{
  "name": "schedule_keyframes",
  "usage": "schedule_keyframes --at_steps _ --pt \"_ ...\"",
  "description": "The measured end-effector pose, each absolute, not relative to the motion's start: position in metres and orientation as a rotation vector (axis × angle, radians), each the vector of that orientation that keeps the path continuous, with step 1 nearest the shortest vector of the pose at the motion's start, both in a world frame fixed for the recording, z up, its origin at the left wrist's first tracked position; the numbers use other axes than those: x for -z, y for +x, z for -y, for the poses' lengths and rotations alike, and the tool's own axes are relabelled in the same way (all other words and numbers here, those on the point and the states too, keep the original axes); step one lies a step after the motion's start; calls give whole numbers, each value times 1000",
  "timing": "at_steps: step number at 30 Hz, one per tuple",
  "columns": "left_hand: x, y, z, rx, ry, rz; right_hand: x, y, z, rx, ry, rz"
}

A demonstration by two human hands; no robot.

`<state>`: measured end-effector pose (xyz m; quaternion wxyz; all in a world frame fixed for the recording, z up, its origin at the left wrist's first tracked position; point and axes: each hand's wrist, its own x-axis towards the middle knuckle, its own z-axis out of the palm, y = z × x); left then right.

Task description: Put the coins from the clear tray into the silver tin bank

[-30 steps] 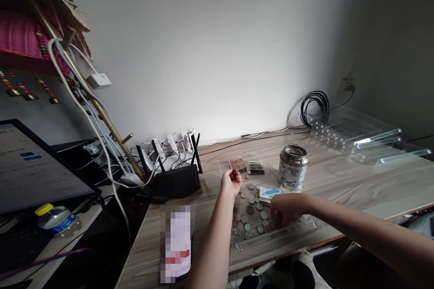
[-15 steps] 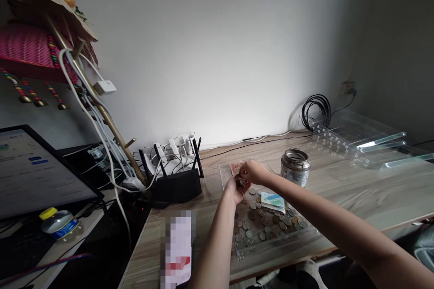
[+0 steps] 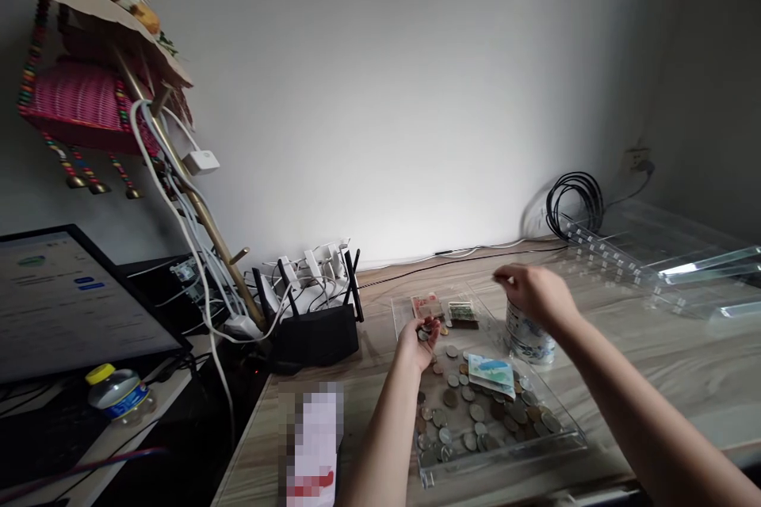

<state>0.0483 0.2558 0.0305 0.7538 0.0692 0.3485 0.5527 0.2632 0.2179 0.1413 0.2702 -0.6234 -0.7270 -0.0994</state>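
A clear tray [image 3: 523,451] on the wooden desk holds several loose coins [image 3: 469,412] and folded banknotes [image 3: 492,372]. My left hand [image 3: 419,341] is cupped palm up over the tray's far left part, with a few coins in it. My right hand [image 3: 532,293] hovers above a small metal tin [image 3: 529,339] at the tray's right side. Its fingers are pinched together, and what they hold is too small to make out. Two more folded notes [image 3: 443,307] lie at the tray's far end.
A black router [image 3: 315,333] with a power strip and tangled white cables stands to the left. Further left are a monitor [image 3: 59,301] and a bottle [image 3: 119,392]. Clear acrylic trays [image 3: 671,253] and a black cable coil [image 3: 574,202] sit at back right. A pixelated object [image 3: 312,444] lies near the front.
My right hand rose from the coins near the tray's front, met my left hand, then swung right above the tin. My left hand stayed cupped over the tray.
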Motion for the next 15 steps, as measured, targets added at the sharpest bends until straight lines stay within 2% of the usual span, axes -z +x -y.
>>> schedule_keyframes --at_steps 3,8,13,15 --pt "-33 51 -252 -1220 180 -747 -143 309 -228 252 -1905 1970" --pt "-42 54 -243 -1216 294 -774 -141 337 -242 184 -1965 2071" --pt "-43 55 -242 -1121 433 -793 -140 291 -226 328 -1716 1923" --pt "-42 56 -242 -1060 490 -781 -129 254 -217 277 -1512 2004"
